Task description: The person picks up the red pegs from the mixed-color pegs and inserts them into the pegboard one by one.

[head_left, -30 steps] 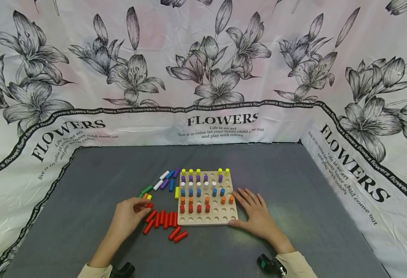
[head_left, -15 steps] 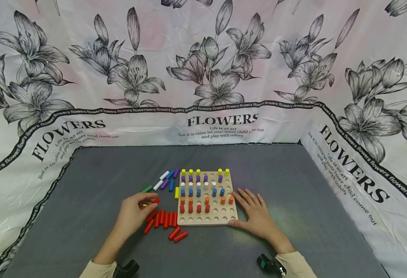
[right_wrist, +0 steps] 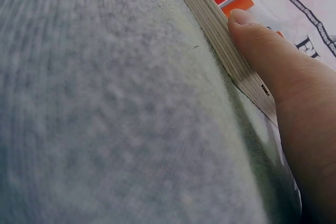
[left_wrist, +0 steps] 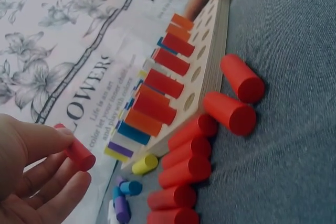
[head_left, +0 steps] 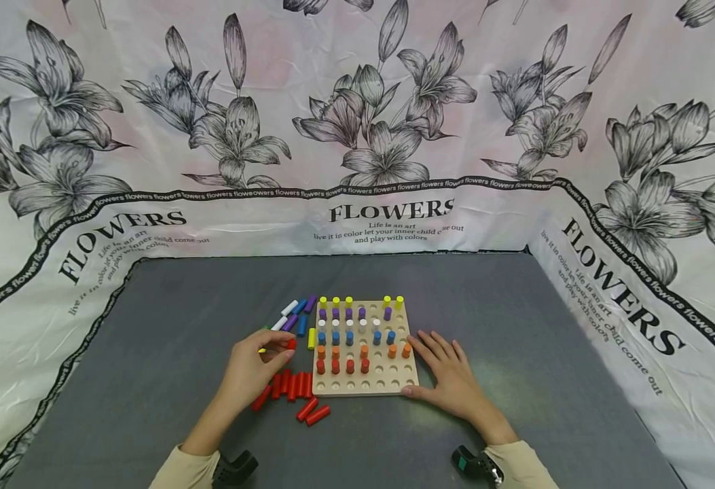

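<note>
Left fingers point(left_wrist: 46, 139) round a red peg point(left_wrist: 81, 155) (partly hidden).

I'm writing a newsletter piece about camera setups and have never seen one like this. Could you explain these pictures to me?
There is no machine doing the work here, just a person's two bare hands. The widest picture comes from a camera worn on the head, looking forward and down. The other two come from cameras on the left and right wrists, each watching its own hand.

On the grey table is a wooden board with rows of coloured pegs standing in its holes. Loose red pegs lie by its left side, with white, blue, purple and yellow ones farther back. Behind hangs a flower-printed sheet.

The left hand pinches one red peg, held clear of the board. The right hand holds nothing but touches the board's right side.
</note>
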`<state>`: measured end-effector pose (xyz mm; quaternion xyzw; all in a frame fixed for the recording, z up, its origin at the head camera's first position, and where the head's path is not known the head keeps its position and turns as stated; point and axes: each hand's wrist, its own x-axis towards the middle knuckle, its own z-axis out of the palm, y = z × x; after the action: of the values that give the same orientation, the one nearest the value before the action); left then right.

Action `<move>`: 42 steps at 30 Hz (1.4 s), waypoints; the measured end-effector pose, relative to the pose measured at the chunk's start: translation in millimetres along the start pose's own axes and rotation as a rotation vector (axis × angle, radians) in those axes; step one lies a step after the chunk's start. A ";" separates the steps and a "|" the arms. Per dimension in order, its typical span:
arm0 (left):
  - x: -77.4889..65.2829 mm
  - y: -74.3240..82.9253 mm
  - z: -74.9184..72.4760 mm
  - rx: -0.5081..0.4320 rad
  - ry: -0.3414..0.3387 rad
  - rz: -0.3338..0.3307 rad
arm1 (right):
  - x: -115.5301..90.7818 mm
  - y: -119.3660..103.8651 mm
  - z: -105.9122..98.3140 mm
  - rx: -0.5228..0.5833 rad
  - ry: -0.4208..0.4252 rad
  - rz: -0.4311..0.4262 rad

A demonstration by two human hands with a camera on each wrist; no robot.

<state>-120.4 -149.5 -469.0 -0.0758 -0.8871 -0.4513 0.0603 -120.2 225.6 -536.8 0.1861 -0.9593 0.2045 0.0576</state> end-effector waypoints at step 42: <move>21.8 52.5 71.2 -0.069 -0.213 0.224 | 0.7 1.9 -0.8 -0.012 -0.039 0.016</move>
<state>-134.6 -59.6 -465.3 -0.2238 -0.8585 -0.4612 0.0134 -121.6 227.3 -536.6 0.1822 -0.9628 0.1956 0.0386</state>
